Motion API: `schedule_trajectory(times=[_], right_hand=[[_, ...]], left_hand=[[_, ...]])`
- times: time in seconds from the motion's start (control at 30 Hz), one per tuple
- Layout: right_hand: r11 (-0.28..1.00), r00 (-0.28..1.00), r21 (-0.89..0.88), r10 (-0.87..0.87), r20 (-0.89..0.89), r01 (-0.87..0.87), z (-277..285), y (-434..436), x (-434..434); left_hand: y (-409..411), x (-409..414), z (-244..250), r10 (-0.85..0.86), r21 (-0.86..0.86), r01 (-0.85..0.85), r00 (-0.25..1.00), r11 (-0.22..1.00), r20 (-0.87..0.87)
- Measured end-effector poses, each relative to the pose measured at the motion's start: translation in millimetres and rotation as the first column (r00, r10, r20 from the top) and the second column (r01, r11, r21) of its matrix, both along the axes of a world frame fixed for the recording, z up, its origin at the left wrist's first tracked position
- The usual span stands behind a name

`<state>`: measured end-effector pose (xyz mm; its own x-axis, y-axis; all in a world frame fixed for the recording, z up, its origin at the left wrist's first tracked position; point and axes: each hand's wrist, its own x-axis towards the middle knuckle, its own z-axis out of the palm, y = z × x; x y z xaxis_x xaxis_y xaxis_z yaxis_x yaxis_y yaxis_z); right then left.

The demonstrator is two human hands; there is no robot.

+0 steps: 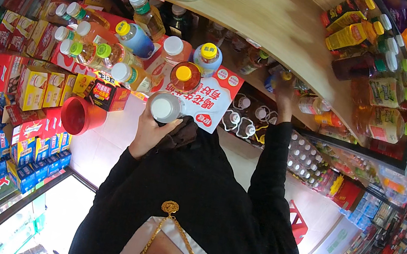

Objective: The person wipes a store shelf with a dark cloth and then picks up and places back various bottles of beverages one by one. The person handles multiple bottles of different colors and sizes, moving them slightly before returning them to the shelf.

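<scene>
My left hand (154, 130) is closed around a clear bottle (168, 108) with a white cap, held upright in front of my body. A dark brown cloth (182, 134) bunches beside that hand; whether the fingers hold it too is unclear. Close by, a red-and-white cardboard display box (208, 101) carries several drink bottles, among them a dark amber bottle (185, 79) and a pale blue bottle (208, 60), both with yellow caps. My right hand (285, 92) reaches into the shelf under the wooden board, blurred, at a yellow-capped bottle (286, 76). Its grip cannot be made out.
The wooden shelf board (248, 12) overhangs my right hand, with bottles (382, 109) along its right end. Lower down are handled jugs (246, 128). A red plastic bucket (81, 115) and stacked cartons (32, 88) stand at left. A red basket (296, 223) is at right.
</scene>
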<state>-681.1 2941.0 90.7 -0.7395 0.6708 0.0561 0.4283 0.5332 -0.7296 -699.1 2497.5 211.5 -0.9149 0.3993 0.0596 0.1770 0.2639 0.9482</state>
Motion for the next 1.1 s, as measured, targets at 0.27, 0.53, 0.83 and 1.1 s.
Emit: schedule_trajectory(times=[0.27, 0.53, 0.83, 1.1], right_hand=[[0.798, 0.948, 0.528, 0.169, 0.269, -0.292, -16, 0, -31], [0.899, 0.99, 0.436, 0.012, -0.138, 0.049, 38, -2, 12], [0.839, 0.987, 0.543, 0.114, -0.116, -0.033, 22, 102, 43], [0.942, 0.923, -0.162, -0.322, -0.21, 0.292, 37, 27, 93]], left_hand=[[2, -2, 9, -0.028, -0.054, 0.026, 0.999, 0.998, -0.033], [3, 1, 8, 0.004, 0.003, -0.004, 1.0, 1.0, -0.001], [3, -4, 15, -0.033, -0.068, 0.026, 0.994, 0.997, -0.102], [4, -2, 15, -0.023, 0.015, 0.023, 1.0, 1.0, 0.008]])
